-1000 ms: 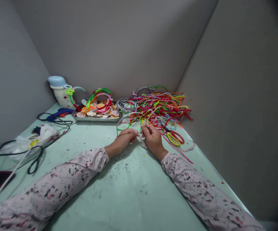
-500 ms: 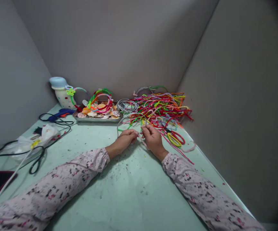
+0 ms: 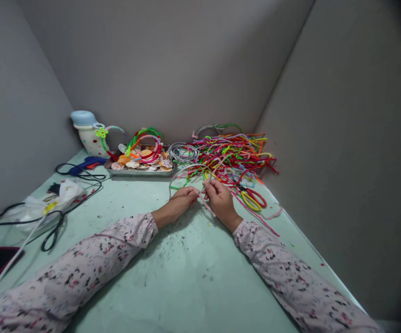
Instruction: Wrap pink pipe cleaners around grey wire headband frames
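Note:
Fingertips almost meeting, both my hands work at the middle of the table, near the pile of fuzzy stems. My left hand (image 3: 182, 200) is pinched on one end of a thin grey headband hoop (image 3: 171, 181), which arches up behind the fingers. With closed fingers my right hand (image 3: 221, 201) grips a pale pink pipe cleaner (image 3: 207, 208), close to the hoop's end. Its loose tail hangs down between the hands toward the tabletop. The exact contact at the fingertips is too small to make out.
Behind my hands lie a heap of coloured pipe cleaners (image 3: 235, 150), scissors (image 3: 252, 200) and grey hoops (image 3: 183, 151). A metal tray (image 3: 141, 173) holds shells and wrapped headbands. Leftward stand a bottle (image 3: 91, 138), a blue tool (image 3: 85, 164), black cable (image 3: 61, 222) and a plastic bag (image 3: 33, 208).
My hands stay nearly in place. The pale pink tail between them has shifted slightly; nothing has been let go.

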`<state>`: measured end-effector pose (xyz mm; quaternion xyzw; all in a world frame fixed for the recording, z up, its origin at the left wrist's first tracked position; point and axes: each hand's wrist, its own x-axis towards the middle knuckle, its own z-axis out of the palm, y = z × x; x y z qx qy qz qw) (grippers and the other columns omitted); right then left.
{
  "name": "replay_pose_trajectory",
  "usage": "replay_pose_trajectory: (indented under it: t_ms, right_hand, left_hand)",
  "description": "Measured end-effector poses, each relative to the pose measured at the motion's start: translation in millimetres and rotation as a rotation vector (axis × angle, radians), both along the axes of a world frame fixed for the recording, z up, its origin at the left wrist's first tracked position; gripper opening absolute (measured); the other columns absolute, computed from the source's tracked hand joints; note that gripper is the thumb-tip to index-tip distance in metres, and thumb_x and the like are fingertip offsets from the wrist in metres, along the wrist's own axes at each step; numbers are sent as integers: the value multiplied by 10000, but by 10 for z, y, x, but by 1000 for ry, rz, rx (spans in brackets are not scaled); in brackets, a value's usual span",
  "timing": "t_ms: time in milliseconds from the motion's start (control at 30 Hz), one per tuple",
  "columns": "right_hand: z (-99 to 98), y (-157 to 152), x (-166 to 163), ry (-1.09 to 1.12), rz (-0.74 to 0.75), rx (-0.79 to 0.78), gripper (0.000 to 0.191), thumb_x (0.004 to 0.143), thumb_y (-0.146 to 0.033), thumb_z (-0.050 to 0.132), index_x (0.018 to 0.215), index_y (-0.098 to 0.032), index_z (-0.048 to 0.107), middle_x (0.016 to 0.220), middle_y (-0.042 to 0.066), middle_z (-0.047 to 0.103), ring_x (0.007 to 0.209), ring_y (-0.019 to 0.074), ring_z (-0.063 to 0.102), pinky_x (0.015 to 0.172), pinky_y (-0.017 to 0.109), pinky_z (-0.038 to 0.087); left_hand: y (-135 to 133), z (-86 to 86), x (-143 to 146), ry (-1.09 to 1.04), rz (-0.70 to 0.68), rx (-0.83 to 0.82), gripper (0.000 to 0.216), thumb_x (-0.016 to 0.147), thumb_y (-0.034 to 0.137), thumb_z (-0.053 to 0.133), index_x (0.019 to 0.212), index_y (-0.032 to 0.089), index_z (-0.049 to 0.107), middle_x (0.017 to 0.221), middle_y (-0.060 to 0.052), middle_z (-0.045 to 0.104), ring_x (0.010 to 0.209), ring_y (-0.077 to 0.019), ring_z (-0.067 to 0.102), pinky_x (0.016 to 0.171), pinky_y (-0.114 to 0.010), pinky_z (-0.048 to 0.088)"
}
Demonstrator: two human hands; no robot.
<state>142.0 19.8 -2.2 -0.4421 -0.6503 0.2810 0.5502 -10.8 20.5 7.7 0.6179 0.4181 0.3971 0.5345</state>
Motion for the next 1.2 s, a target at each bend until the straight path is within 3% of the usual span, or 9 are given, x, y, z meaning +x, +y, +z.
replay_pose_trajectory:
  t_ms: [300, 567, 933, 1200]
  right_hand:
    - [1, 2, 9, -10, -6, -3, 236, 899, -398, 488, 814, -196, 576, 651, -19, 582, 571, 129, 551, 570, 245, 429]
    - [2, -9, 6, -18, -3, 3, 226, 900, -384, 489, 801, -197, 567, 643, -23, 588, 568, 128, 555, 584, 247, 437]
    - [-17, 5, 9, -13, 2, -22, 239, 899, -404, 474, 833, -200, 579, 658, -21, 597, 575, 125, 559, 586, 240, 437]
    - [-2, -3, 1, -20, -4, -16, 264, 896, -432, 463, 815, -204, 570, 651, -14, 593, 573, 136, 564, 581, 251, 447]
  left_hand:
    - [-29, 55, 20, -139, -19, -40, 230, 794, 312, 538, 629, 153, 541, 608, 1, 477, 556, -103, 421, 549, -253, 328]
    - [17, -25, 12, -77, -30, -15, 237, 808, 323, 509, 633, 164, 525, 584, 11, 457, 538, -101, 386, 524, -249, 288]
    - [-15, 23, 37, 42, -1, 13, 237, 799, 355, 485, 641, 177, 486, 551, 40, 368, 504, -97, 299, 489, -256, 208]
    - [-32, 46, 34, -6, 5, 19, 247, 793, 346, 510, 618, 171, 500, 553, 27, 410, 520, -102, 339, 507, -253, 250]
